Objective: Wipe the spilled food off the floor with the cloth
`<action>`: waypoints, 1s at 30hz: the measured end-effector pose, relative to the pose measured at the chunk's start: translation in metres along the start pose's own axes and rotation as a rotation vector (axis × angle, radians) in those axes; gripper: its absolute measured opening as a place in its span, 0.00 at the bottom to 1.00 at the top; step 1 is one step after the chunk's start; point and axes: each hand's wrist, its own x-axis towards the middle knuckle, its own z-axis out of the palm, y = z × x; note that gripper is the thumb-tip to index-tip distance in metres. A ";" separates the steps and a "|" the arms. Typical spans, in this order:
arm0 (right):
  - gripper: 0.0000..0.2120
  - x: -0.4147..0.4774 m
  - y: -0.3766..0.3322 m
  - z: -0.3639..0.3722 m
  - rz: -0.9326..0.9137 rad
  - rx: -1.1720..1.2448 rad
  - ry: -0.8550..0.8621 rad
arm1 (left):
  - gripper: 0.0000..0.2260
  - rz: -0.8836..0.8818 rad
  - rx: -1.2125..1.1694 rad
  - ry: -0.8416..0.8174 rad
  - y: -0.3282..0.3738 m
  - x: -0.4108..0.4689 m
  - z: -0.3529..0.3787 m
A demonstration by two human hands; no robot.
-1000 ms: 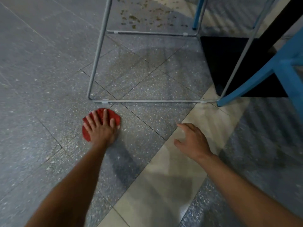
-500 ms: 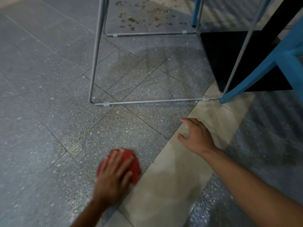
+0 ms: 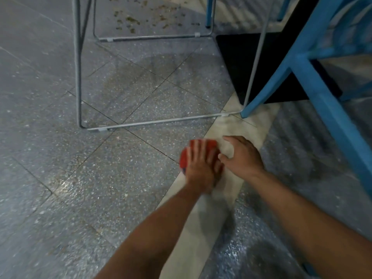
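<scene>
Your left hand [image 3: 201, 167] lies flat on the red cloth [image 3: 211, 144], fingers straight and spread. The grip is apart, pressing down and not curled round the fabric. The cloth sits on the floor [image 3: 60, 178] right at the seam where grey speckled tile meets the pale tile strip [image 3: 193, 228]. It is bunched into a rounded pad and blurred, so you get no clear long axis from it. Your fingers on top point away from you, toward the metal frame.

Your right hand [image 3: 242, 159] is just beside the cloth over the pale strip, its thumb nearly touching your left fingers. Its grip is loose and holds nothing. Whether it rests on the floor or hovers over it cannot be told.

Around you:
- The wire frame [image 3: 161, 121] has its near bar lying flat on the floor beyond the cloth, with uprights rising at each end.
- The spilled food [image 3: 138, 20] is a scatter of brown-green crumbs past the frame's far bar, well apart from the cloth. Both bars lie between them.
- A damp-looking patch [image 3: 141, 81] shows on the tiles inside the frame.
- A blue chair leg [image 3: 267, 87] lands at the frame's right near corner, with a black mat [image 3: 235, 63] behind it.
</scene>
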 end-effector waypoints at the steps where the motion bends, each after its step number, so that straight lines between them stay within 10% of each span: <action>1: 0.31 -0.002 0.006 -0.003 0.020 -0.004 -0.006 | 0.29 0.181 0.030 -0.035 0.019 -0.020 0.013; 7: 0.29 -0.010 0.044 -0.017 0.099 -0.011 0.015 | 0.20 0.825 0.185 -0.115 -0.026 -0.190 0.078; 12: 0.28 -0.017 0.051 -0.019 0.142 0.007 0.017 | 0.25 0.431 0.185 0.048 -0.147 -0.168 0.021; 17: 0.29 -0.034 0.020 -0.009 0.031 -0.008 -0.053 | 0.29 -0.262 0.011 0.099 -0.074 -0.058 -0.029; 24: 0.28 -0.040 -0.023 0.010 -0.101 0.014 -0.058 | 0.23 0.670 0.074 -0.077 0.016 -0.192 0.071; 27: 0.27 -0.044 -0.034 0.027 -0.154 -0.001 -0.100 | 0.20 0.654 0.108 -0.101 -0.072 -0.274 0.084; 30: 0.28 -0.050 -0.047 0.044 -0.172 -0.002 -0.143 | 0.24 0.259 0.186 0.051 -0.182 -0.298 0.049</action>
